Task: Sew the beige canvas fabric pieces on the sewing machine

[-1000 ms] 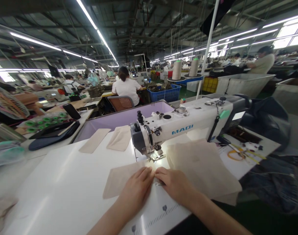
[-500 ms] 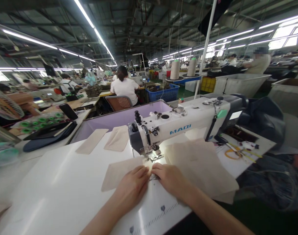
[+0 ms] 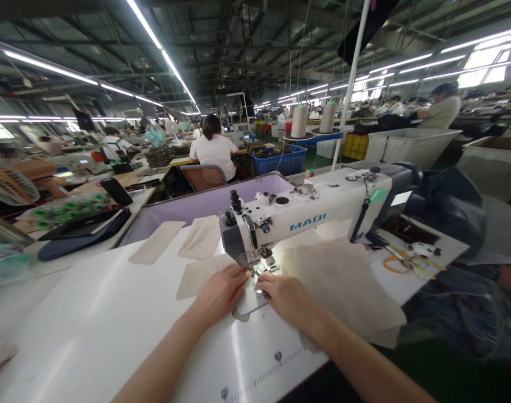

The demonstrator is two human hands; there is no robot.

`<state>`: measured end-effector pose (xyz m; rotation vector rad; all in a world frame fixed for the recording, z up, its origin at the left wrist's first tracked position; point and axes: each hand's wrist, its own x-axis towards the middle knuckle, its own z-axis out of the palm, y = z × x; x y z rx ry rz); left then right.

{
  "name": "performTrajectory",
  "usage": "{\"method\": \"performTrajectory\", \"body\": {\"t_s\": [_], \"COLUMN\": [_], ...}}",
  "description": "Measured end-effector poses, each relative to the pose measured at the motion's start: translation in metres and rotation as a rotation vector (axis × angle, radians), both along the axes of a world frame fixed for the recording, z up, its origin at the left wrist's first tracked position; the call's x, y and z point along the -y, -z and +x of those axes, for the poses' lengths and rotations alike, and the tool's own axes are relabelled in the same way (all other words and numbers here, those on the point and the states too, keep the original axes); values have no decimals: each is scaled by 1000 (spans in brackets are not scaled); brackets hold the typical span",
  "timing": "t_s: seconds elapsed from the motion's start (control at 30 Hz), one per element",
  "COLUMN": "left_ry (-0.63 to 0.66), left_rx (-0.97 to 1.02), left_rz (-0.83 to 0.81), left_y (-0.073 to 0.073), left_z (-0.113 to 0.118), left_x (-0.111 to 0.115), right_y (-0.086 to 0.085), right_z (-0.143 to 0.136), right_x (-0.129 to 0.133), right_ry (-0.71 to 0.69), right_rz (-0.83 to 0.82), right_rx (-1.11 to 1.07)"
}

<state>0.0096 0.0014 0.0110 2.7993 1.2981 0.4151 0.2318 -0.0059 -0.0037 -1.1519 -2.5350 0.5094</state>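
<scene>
Before sewing machine (image 3: 339,201): left hand (image 3: 222,291) on beige piece (image 3: 193,280), right hand (image 3: 289,301) alongside; grips unclear; piece apparently mostly sewn, end left.

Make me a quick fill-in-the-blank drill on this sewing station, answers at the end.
1. The lettering on the sewing machine reads ____.
2. The number of large thread cones standing behind it is ____.
3. The hand nearer the large fabric piece is the person's ____ one.
4. The plastic basket beside the seated person in white is coloured ____.

Missing words: MAQI; two; right; blue.
</scene>
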Motion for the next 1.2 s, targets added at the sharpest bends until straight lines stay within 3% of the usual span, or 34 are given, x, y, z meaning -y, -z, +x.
{"method": "performTrajectory", "body": {"t_s": [0.27, 0.4, 0.73, 0.97, 1.2], "left_ry": [-28, -76, -55, -108, -180], "left_rx": [44, 25, -22, -98, -127], "left_rz": [52, 59, 57, 126, 114], "left_y": [10, 14, 14, 24, 15], "left_z": [-2, -4, -8, -13, -8], "left_x": [6, 8, 4, 1, 3], "right_y": [0, 1, 2, 7, 2], "right_z": [1, 1, 2, 1, 1], "right_x": [2, 4, 4, 4, 4], "right_ry": [0, 6, 17, 35, 50], "right_rz": [-3, -5, -13, 4, -16], "right_rx": [-21, -47, -68, -95, -112]}}
